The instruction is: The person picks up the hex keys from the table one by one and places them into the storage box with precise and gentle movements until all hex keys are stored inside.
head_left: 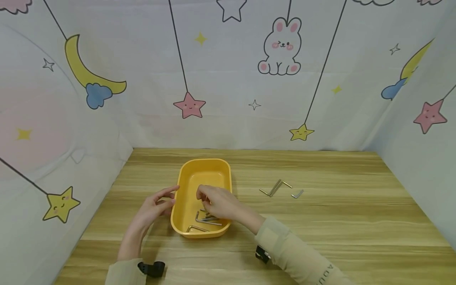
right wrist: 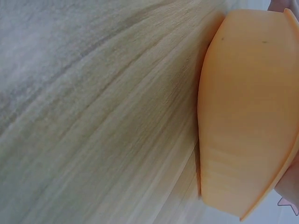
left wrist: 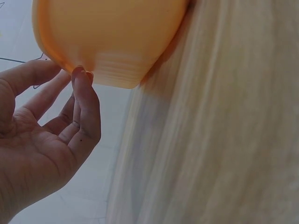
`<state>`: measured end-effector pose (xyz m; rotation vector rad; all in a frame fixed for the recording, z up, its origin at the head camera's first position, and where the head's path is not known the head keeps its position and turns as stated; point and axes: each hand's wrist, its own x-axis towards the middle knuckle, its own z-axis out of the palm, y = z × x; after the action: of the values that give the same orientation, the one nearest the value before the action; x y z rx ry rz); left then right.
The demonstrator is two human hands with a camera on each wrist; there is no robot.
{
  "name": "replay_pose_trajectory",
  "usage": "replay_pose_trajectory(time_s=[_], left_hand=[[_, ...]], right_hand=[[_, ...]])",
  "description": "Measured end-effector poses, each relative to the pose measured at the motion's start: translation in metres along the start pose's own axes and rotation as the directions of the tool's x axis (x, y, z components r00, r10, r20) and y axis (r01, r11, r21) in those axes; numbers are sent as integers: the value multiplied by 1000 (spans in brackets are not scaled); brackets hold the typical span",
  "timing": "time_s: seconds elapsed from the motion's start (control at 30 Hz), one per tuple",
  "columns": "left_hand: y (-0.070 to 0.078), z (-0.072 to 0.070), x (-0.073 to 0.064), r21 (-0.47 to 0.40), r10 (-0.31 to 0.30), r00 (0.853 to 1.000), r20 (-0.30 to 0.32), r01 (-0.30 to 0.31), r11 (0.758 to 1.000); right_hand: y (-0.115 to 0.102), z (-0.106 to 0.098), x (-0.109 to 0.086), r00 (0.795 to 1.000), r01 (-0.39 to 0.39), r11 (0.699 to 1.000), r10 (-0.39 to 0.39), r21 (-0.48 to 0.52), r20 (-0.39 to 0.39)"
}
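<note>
hex keys (head_left: 210, 222) lie in the tray (head_left: 201, 236) near the right grip (head_left: 219, 202).

Your head camera looks forward and down over the pale brown wood-grain tabletop (head_left: 338, 221) to the white cartoon-printed cloth backdrop (head_left: 228, 71). Your left wrist camera, rolled sideways, looks closely past your bare left hand (left wrist: 49, 142) at the yellow rounded plastic tray (left wrist: 112, 37); your right wrist camera sits low, near its opposite outer wall; all three views share tray and tabletop
</note>
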<state>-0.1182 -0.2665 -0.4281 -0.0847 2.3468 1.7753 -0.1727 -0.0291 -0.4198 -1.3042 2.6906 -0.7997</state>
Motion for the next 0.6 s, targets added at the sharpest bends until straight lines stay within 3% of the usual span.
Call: replay_pose_trajectory(time_s=[0.6], left_hand=[[-1,0,0,0,3,1000,0,-3,1000]], right_hand=[[-5,3,6,997,-31,999,30,-11,-73]])
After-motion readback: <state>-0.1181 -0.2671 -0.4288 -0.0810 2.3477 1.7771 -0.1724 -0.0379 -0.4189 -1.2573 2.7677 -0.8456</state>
